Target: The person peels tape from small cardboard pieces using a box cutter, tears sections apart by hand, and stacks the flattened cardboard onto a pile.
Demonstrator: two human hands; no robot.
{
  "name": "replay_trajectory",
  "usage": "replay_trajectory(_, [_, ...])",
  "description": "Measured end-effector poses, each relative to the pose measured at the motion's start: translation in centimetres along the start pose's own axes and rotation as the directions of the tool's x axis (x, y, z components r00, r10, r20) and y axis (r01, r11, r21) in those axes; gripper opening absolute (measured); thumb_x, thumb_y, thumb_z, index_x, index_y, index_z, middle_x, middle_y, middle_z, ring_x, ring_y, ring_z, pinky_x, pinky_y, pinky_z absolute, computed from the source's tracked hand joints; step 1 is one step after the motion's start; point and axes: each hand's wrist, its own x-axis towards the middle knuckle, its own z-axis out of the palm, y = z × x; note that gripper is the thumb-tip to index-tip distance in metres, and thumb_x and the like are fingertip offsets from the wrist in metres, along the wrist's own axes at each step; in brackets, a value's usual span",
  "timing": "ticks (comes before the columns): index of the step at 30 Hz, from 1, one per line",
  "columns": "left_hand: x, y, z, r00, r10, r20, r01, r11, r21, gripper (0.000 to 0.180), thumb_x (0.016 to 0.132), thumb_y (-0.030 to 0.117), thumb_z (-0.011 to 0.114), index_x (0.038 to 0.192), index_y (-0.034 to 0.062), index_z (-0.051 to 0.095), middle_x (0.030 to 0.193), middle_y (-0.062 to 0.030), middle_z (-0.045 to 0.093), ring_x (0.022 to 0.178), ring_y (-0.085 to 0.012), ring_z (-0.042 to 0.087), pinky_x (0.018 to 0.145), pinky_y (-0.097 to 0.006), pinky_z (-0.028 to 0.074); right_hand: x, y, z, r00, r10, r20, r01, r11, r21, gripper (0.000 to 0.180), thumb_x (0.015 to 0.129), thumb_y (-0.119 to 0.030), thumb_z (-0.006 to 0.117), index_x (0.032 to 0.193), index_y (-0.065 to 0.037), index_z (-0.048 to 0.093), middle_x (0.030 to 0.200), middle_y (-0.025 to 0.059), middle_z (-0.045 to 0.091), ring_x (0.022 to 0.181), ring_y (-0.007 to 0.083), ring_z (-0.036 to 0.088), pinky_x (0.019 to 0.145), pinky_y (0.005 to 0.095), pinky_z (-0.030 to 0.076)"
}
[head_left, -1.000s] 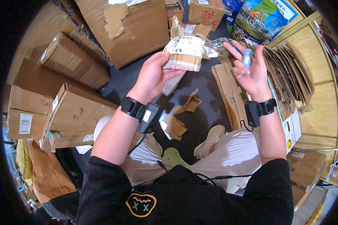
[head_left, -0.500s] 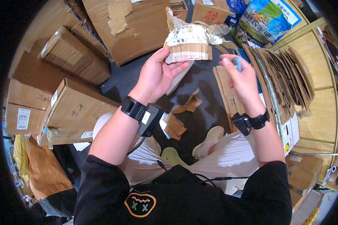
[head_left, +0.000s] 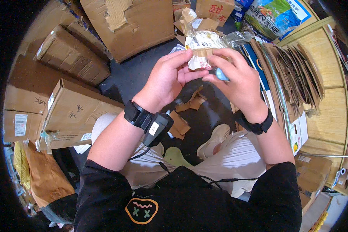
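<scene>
My left hand (head_left: pixel 167 77) grips a torn piece of cardboard (head_left: pixel 200 62) by its left edge, thumb on the near face and fingers beneath. Whitish printed paper and crumpled clear tape cling to the piece. At its right side, my right hand (head_left: pixel 240 79) is closed with thumb and fingertips against or just over the cardboard. A light-blue rounded object (head_left: pixel 221 74) is tucked in that right hand; most of it is hidden, so its kind cannot be made out. Below the hands, torn cardboard scraps (head_left: pixel 179 125) lie on the dark floor.
Large cardboard boxes (head_left: pixel 83 114) stand at the left, and a tall one (head_left: pixel 137 29) at the back. Flattened cardboard sheets (head_left: pixel 294 73) lean upright on the right beside a wooden panel (head_left: pixel 332 77). A colourful plastic sack (head_left: pixel 272 17) sits at the far right.
My right hand has moved left and inward, bringing the light-blue object to the cardboard piece. My left hand and the piece have shifted slightly right.
</scene>
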Motion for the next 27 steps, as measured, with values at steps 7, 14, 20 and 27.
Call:
replay_trajectory(7, [-0.4,-0.2,-0.3,1.000,0.002,0.023,-0.004,0.995,0.098,0.035,0.100,0.019,0.047,0.118,-0.0086,0.055,0.116,-0.0188,0.063,0.105,-0.0281,0.064,0.096,-0.037,0.052,-0.3,0.8,0.5,0.990,-0.125,0.071,0.128,0.991,-0.044,0.033,0.070,-0.012,0.074,0.102,-0.013,0.067,0.105,0.0025,0.064,0.081,0.0264,0.067,0.065,0.0334,0.054])
replay_trajectory(14, [-0.3,-0.2,-0.3,1.000,0.004,0.001,-0.004,0.992,0.123,0.035,0.099,0.019,0.046,0.117,-0.0099,0.055,0.114,-0.0195,0.064,0.102,-0.0274,0.066,0.094,-0.035,0.053,-0.2,1.7,0.3,0.988,-0.108,0.107,0.100,0.992,0.076,0.025,0.072,-0.003,0.069,0.096,-0.010,0.067,0.098,0.0060,0.067,0.082,0.0278,0.067,0.067,0.0348,0.055])
replay_trajectory(20, [-0.1,-0.2,-0.5,1.000,-0.013,-0.024,0.017,0.987,0.161,0.037,0.100,0.024,0.048,0.115,-0.0080,0.057,0.110,-0.0183,0.066,0.099,-0.0253,0.066,0.092,-0.034,0.054,-0.2,1.5,0.6,0.985,-0.042,0.164,0.016,0.988,0.155,0.016,0.076,-0.003,0.068,0.091,-0.007,0.068,0.095,0.0083,0.068,0.081,0.0291,0.067,0.067,0.0332,0.054])
replay_trajectory(27, [-0.3,-1.4,-0.4,0.999,0.006,0.051,-0.031,0.861,0.508,0.048,0.088,0.016,0.069,0.127,-0.0070,0.052,0.116,-0.0123,0.064,0.100,-0.0158,0.064,0.092,-0.028,0.049,0.4,0.7,0.2,0.686,0.525,0.504,-0.725,0.556,0.407,0.016,0.088,-0.017,0.069,0.091,-0.001,0.068,0.085,0.0064,0.067,0.074,0.0150,0.065,0.065,0.0267,0.053])
